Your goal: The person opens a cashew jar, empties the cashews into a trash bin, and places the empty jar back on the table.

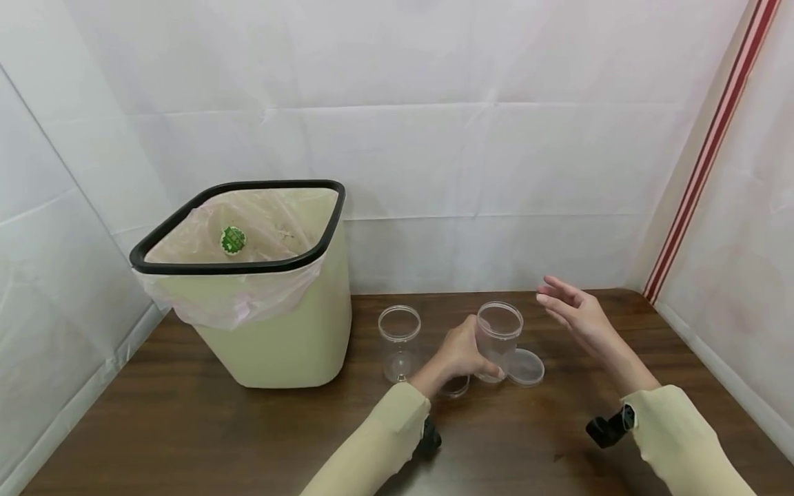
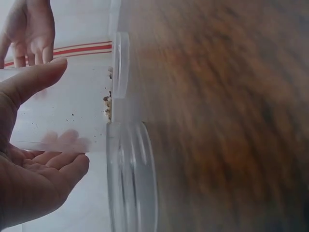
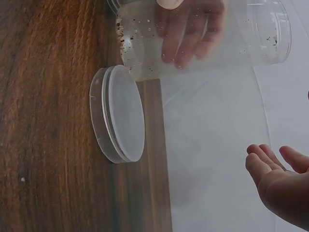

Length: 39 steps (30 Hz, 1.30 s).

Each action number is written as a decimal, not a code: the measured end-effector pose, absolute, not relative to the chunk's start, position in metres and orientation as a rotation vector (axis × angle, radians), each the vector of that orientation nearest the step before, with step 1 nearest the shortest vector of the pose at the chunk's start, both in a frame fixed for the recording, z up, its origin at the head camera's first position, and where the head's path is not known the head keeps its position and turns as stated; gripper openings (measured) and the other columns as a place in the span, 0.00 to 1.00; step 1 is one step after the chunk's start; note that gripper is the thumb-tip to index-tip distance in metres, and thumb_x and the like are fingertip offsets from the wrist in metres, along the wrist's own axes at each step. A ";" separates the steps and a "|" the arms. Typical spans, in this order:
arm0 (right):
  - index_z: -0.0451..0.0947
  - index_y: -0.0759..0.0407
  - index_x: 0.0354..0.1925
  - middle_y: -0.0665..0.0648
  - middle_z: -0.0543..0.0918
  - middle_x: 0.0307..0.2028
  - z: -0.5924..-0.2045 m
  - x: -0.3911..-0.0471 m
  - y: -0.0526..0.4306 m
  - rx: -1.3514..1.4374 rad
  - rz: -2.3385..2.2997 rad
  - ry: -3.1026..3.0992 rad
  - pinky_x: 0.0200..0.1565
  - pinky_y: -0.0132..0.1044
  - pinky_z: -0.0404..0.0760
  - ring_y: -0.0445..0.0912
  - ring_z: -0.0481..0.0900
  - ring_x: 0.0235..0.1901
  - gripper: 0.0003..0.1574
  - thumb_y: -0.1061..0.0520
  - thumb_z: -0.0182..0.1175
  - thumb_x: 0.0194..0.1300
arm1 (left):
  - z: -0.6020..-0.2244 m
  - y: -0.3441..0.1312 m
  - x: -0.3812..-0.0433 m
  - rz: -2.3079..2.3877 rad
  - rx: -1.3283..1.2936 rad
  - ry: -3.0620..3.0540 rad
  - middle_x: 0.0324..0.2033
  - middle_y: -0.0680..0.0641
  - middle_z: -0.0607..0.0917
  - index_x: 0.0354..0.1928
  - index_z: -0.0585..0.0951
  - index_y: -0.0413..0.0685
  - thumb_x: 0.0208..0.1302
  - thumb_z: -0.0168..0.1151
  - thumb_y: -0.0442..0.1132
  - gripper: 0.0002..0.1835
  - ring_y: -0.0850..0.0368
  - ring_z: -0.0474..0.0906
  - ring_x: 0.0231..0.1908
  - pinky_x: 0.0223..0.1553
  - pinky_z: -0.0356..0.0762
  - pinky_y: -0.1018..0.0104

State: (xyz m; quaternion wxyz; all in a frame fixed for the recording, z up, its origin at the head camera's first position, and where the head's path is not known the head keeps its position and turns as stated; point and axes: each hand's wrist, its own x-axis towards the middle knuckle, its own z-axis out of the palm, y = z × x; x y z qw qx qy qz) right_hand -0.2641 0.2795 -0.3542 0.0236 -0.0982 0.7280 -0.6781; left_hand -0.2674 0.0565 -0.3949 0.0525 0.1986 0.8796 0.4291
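Note:
My left hand (image 1: 459, 353) grips a clear plastic jar (image 1: 500, 334) from its left side, thumb in front and fingers behind. The jar stands upright with its top uncovered, and small brown crumbs lie at its bottom and dot its wall (image 3: 145, 43). To the right, my right hand (image 1: 573, 313) is raised with relaxed fingers, holding nothing, apart from the jar. A clear round lid (image 1: 526, 367) lies on the table just right of the gripped jar. Another clear lid (image 1: 455, 388) is partly hidden under my left hand.
A second clear jar (image 1: 400, 334), uncovered, stands left of my left hand. Farther left is a pale green trash bin (image 1: 291, 344) with a black rim and a thin liner (image 1: 242, 303); a green round piece (image 1: 233, 240) lies inside. White sheeting (image 1: 422, 158) closes the table's back and sides.

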 end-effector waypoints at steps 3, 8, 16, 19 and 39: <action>0.43 0.67 0.69 0.48 0.68 0.52 -0.357 -0.264 0.281 -0.317 -2.131 2.227 0.56 0.29 0.65 0.27 0.72 0.47 0.44 0.54 0.54 0.65 | -0.398 0.057 -0.269 1.327 0.595 2.651 0.42 0.49 0.79 0.47 0.70 0.46 0.27 0.80 0.37 0.39 0.54 0.74 0.45 0.46 0.70 0.65; 0.43 0.67 0.69 0.51 0.67 0.54 -0.358 -0.265 0.283 -0.332 -2.167 2.198 0.55 0.28 0.65 0.27 0.72 0.47 0.44 0.55 0.54 0.65 | -0.403 0.053 -0.273 1.372 0.587 2.639 0.44 0.48 0.79 0.48 0.70 0.49 0.27 0.80 0.37 0.40 0.53 0.73 0.46 0.48 0.69 0.64; 0.42 0.68 0.69 0.65 0.59 0.60 -0.355 -0.266 0.284 -0.329 -2.143 2.220 0.57 0.32 0.62 0.26 0.71 0.47 0.44 0.54 0.53 0.65 | -0.403 0.047 -0.275 1.350 0.579 2.656 0.42 0.49 0.79 0.48 0.70 0.47 0.27 0.80 0.36 0.39 0.53 0.74 0.45 0.46 0.70 0.63; 0.42 0.68 0.69 0.56 0.65 0.56 -0.356 -0.267 0.284 -0.325 -2.152 2.206 0.57 0.31 0.62 0.26 0.72 0.46 0.44 0.55 0.54 0.65 | -0.402 0.049 -0.275 1.325 0.583 2.650 0.41 0.50 0.79 0.48 0.70 0.47 0.27 0.80 0.36 0.39 0.54 0.74 0.44 0.45 0.70 0.64; 0.44 0.72 0.67 0.42 0.73 0.46 -0.353 -0.266 0.290 -0.357 -2.207 2.185 0.48 0.21 0.69 0.28 0.74 0.45 0.43 0.60 0.55 0.64 | -0.388 0.038 -0.262 1.554 0.397 2.581 0.59 0.43 0.71 0.63 0.62 0.42 0.33 0.79 0.43 0.51 0.50 0.68 0.58 0.57 0.65 0.58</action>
